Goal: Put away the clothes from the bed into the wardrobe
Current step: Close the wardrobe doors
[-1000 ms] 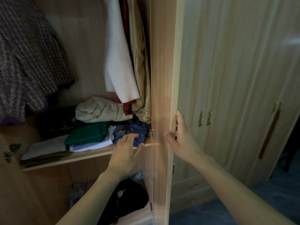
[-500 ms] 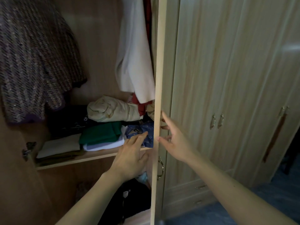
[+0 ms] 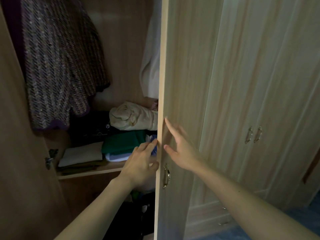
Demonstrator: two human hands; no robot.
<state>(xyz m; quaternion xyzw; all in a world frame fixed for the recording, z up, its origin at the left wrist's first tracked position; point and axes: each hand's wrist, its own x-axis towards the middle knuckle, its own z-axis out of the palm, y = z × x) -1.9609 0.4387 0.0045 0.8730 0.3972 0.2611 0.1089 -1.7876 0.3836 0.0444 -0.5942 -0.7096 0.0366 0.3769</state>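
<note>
Head view: the wardrobe door (image 3: 180, 84) stands partly open, its pale edge running top to bottom through the middle of the picture. The right hand (image 3: 181, 149) lies flat against the door's outer face just beside that edge, fingers straight and spread, holding nothing. A brass handle (image 3: 166, 176) sits on the door just below this hand. The left hand (image 3: 140, 163) reaches in on the left side of the door edge, fingers stretched out and relaxed, the fingertips touching or nearly touching the edge; it grips nothing, and its thumb lies close against the edge lower down.

Inside the wardrobe, a shelf (image 3: 90, 174) carries folded clothes: a green folded garment (image 3: 123, 142) just beyond the left hand, with a pale blue-white piece (image 3: 116, 157) under it, a cream bundle (image 3: 133, 116) on top, a white folded piece (image 3: 81, 153) to the left and dark clothes (image 3: 90, 127) behind. A tweed garment (image 3: 58, 63) hangs at far left, and a white garment (image 3: 150, 66) hangs beside the door edge. Dark clothing (image 3: 131, 215) lies below the shelf. To the right, two closed doors show paired handles (image 3: 253, 135).
</note>
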